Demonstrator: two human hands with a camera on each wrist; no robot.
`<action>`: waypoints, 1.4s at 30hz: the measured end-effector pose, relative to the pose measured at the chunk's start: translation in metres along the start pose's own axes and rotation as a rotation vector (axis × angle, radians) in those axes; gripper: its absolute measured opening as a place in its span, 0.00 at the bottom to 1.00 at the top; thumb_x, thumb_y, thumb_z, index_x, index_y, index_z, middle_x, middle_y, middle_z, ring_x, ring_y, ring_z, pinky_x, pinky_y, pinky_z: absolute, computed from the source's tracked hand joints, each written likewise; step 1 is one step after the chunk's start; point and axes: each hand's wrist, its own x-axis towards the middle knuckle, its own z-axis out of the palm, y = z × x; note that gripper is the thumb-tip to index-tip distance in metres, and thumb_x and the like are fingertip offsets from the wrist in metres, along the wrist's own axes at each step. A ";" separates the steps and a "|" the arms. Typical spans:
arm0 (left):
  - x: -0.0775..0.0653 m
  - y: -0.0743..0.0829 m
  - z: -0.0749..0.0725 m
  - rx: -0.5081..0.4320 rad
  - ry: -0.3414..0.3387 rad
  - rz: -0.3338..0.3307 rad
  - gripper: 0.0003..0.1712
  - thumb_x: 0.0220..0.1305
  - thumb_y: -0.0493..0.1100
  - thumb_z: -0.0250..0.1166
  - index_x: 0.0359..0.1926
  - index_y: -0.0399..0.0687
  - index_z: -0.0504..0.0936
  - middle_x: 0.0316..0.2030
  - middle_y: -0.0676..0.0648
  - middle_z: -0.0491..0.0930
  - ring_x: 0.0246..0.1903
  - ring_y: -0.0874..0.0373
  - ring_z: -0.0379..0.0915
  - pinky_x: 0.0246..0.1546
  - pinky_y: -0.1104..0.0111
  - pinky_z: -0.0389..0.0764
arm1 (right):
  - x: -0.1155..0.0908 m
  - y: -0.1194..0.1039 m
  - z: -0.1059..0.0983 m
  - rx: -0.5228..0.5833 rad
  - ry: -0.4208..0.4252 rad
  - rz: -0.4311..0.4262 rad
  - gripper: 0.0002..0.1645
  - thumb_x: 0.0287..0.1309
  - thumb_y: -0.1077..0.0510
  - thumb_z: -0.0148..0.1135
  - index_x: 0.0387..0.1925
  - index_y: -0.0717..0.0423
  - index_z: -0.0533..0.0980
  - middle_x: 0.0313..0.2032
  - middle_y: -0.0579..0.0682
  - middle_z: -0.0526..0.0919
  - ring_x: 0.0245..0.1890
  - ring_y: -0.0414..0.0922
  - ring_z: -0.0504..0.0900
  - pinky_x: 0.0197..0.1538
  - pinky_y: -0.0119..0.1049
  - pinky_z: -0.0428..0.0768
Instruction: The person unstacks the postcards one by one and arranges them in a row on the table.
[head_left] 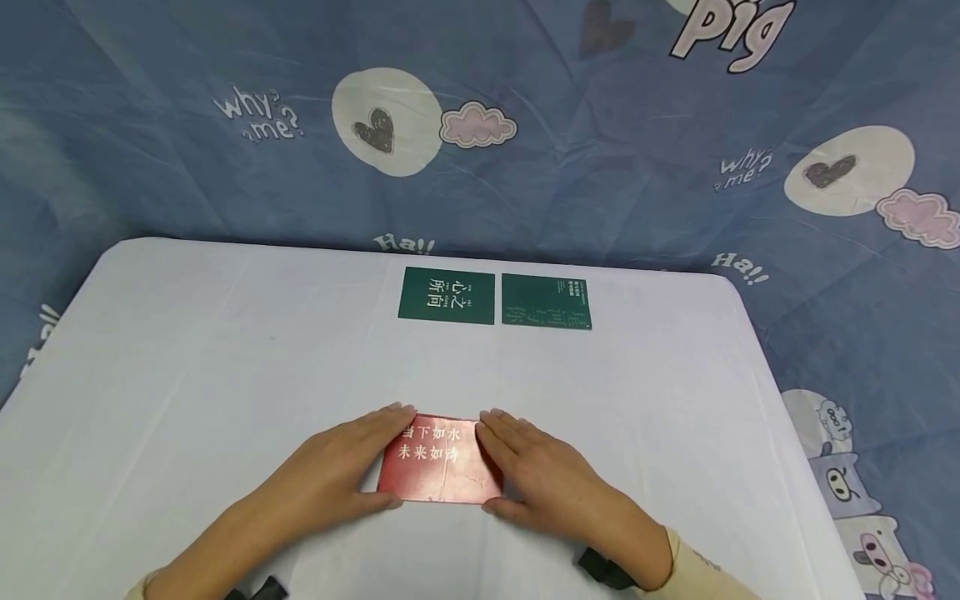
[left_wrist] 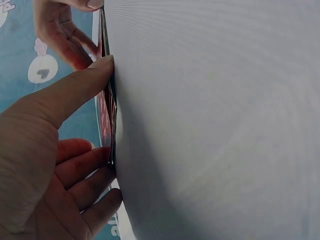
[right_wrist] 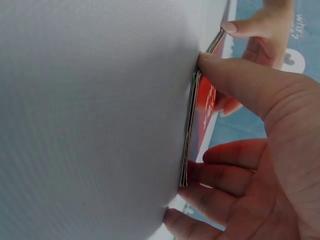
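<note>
A shiny red card with white characters lies on the white tabletop, close to the person. My left hand holds its left end, thumb at the near corner and fingertips at the far one. At the right end, my right hand grips it the same way. Both wrist views show the near edge as thin layers, slightly parted; I cannot tell whether it is a stack or a folded card. Two dark green cards, one at left and one at right, lie side by side near the far table edge.
The white table has rounded far corners. Behind it and down its right side hangs a blue cloth printed with hearts, clouds and pigs. Dark straps show near both wrists, the right one under the forearm.
</note>
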 end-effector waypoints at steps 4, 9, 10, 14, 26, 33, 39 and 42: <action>0.000 0.001 -0.001 -0.003 0.002 -0.005 0.55 0.49 0.55 0.84 0.75 0.45 0.70 0.71 0.47 0.73 0.69 0.49 0.71 0.63 0.52 0.79 | 0.000 -0.001 -0.001 0.009 -0.008 0.013 0.55 0.62 0.33 0.71 0.77 0.63 0.64 0.76 0.58 0.67 0.77 0.52 0.63 0.75 0.46 0.66; 0.000 0.000 -0.002 0.001 0.015 0.005 0.56 0.48 0.55 0.85 0.75 0.45 0.70 0.71 0.47 0.74 0.69 0.49 0.72 0.62 0.52 0.80 | 0.000 -0.002 -0.001 0.004 0.002 0.023 0.53 0.63 0.35 0.71 0.76 0.63 0.65 0.75 0.58 0.67 0.77 0.52 0.64 0.75 0.46 0.67; 0.000 0.000 -0.002 0.000 0.016 0.007 0.56 0.47 0.55 0.85 0.75 0.45 0.71 0.70 0.47 0.74 0.68 0.49 0.73 0.62 0.52 0.80 | 0.000 -0.002 -0.002 0.002 0.003 0.021 0.52 0.64 0.36 0.71 0.76 0.63 0.65 0.75 0.58 0.67 0.77 0.52 0.64 0.75 0.46 0.67; 0.002 -0.001 -0.004 -0.003 0.009 0.012 0.56 0.46 0.55 0.86 0.74 0.44 0.71 0.69 0.47 0.76 0.67 0.49 0.74 0.61 0.53 0.80 | 0.000 -0.002 -0.002 0.000 -0.004 0.014 0.54 0.63 0.34 0.71 0.77 0.63 0.65 0.76 0.58 0.67 0.77 0.52 0.63 0.75 0.46 0.67; 0.003 -0.003 -0.005 -0.004 -0.033 -0.011 0.56 0.46 0.57 0.85 0.74 0.48 0.72 0.69 0.48 0.76 0.65 0.49 0.76 0.58 0.51 0.83 | 0.001 -0.003 0.000 0.038 -0.026 0.046 0.58 0.59 0.32 0.73 0.78 0.61 0.63 0.76 0.55 0.66 0.78 0.51 0.63 0.74 0.46 0.68; 0.004 -0.004 -0.005 -0.020 -0.022 -0.001 0.56 0.45 0.57 0.86 0.74 0.48 0.72 0.68 0.48 0.77 0.64 0.49 0.76 0.56 0.51 0.84 | 0.002 -0.004 0.002 0.033 -0.016 0.065 0.55 0.60 0.35 0.73 0.77 0.60 0.64 0.75 0.55 0.68 0.76 0.51 0.65 0.72 0.47 0.71; 0.003 -0.004 -0.005 -0.021 -0.031 -0.014 0.56 0.44 0.57 0.86 0.74 0.48 0.73 0.68 0.48 0.77 0.64 0.48 0.77 0.54 0.51 0.85 | 0.003 -0.004 0.001 0.058 -0.010 0.071 0.55 0.59 0.36 0.74 0.77 0.60 0.65 0.75 0.54 0.69 0.76 0.51 0.66 0.71 0.47 0.72; 0.003 -0.004 -0.005 -0.022 -0.033 -0.018 0.56 0.44 0.57 0.86 0.74 0.48 0.73 0.68 0.48 0.77 0.64 0.48 0.77 0.54 0.50 0.85 | 0.003 -0.004 0.001 0.065 -0.009 0.070 0.55 0.59 0.36 0.74 0.77 0.60 0.65 0.75 0.54 0.69 0.76 0.51 0.66 0.71 0.47 0.72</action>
